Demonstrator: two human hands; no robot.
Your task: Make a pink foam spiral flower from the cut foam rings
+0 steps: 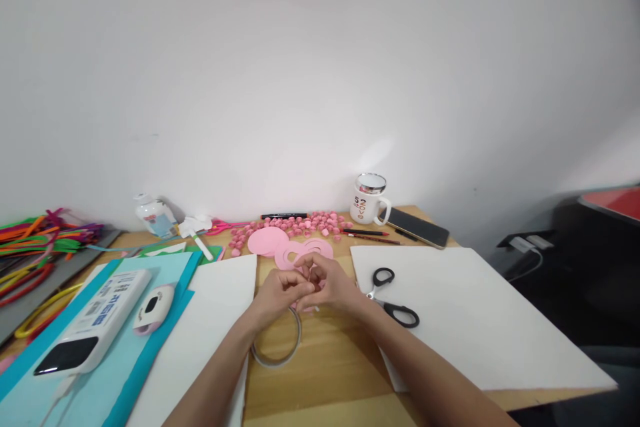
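My left hand [280,292] and my right hand [334,281] meet over the middle of the table, fingers pinched together. What they hold is small and mostly hidden; a bit of pink shows around the fingertips. Just below my left hand lies a thin grey ring [273,364], like a roll of narrow tape. Beyond my hands are pink paper pieces with cut-out holes [320,247] and a pink paper circle [269,241]. Right of my right hand, black-handled scissors [384,277] rest on white board, their blades partly hidden.
Many small pink folded pieces [280,223] lie along the wall. A white mug [367,200], a phone [419,227] and pencils [367,232] stand or lie back right. White boards [465,307] flank my arms. Left are a white power bank [100,313], a bottle [155,215] and colourful pipe cleaners [45,240].
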